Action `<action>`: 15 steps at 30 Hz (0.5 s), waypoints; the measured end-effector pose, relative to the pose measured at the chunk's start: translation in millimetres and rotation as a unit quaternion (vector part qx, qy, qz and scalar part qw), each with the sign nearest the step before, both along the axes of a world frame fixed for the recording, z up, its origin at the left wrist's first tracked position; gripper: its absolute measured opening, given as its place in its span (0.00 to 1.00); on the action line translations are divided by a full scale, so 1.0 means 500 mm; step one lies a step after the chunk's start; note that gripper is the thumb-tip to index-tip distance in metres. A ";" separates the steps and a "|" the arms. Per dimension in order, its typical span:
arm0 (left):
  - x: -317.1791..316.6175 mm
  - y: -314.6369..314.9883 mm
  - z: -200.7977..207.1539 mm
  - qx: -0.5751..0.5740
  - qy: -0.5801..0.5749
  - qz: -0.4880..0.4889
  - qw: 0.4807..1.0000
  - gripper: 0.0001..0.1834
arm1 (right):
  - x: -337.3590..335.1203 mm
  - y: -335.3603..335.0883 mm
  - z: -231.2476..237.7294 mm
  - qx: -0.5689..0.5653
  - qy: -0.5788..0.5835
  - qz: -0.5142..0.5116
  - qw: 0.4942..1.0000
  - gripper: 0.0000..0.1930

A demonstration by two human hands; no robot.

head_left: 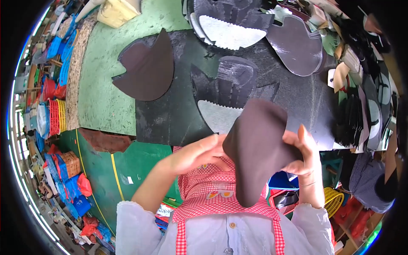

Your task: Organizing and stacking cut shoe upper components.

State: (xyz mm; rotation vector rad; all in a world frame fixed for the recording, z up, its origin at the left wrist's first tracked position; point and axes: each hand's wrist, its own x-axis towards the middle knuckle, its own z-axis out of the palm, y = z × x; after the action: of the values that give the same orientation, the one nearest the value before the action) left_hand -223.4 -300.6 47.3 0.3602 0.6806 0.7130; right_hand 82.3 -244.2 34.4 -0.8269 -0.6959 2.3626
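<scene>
The green tabletop (102, 100) is the largest thing here, with a dark mat (304, 110) over much of its middle, reaching the near edge. Toward the far edge lie black pieces topped by a white patch (233, 33).

The held brown piece (261, 148), limp and bent, hangs in the air in front of the near edge, against the red checked apron (193, 193), and hides part of a black piece (238, 74) lying on the mat with a grey panel (219, 114). A notched brown piece (148, 74) straddles the mat's left edge; another brown piece (297, 49) lies toward the tabletop's far right corner.

The right hand (304, 153) pinches the held piece's right-hand corner between thumb and fingers. The left hand (202, 153) is spread loosely by its other side; whether its fingertips touch cannot be told.

With the right hand apparently bearing the load, a loosened pinch could let the piece drop past the near edge. Squeezing the bend could crease it, and a low sweep might nudge the black piece askew.
</scene>
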 end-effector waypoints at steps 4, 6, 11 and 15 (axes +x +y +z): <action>-0.020 -0.002 -0.028 -0.007 -0.022 0.146 0.989 0.18 | -0.126 0.017 0.093 -0.055 -0.063 0.030 0.996 0.20; -0.029 0.007 -0.012 0.033 0.171 0.185 0.967 0.12 | -0.120 0.019 0.042 0.124 -0.208 0.026 0.970 0.05; -0.083 0.078 -0.038 0.135 0.397 0.233 0.878 0.13 | -0.196 0.091 0.035 0.402 -0.401 -0.014 0.823 0.07; -0.090 0.115 -0.034 0.169 0.504 0.189 0.826 0.10 | -0.223 0.153 0.005 0.515 -0.465 -0.039 0.719 0.07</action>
State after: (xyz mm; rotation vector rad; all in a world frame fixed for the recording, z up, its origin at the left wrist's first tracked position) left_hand -268.4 -243.3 30.5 0.9808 1.6753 1.0175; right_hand -29.1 -167.6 36.6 -1.3483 -2.0254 0.9298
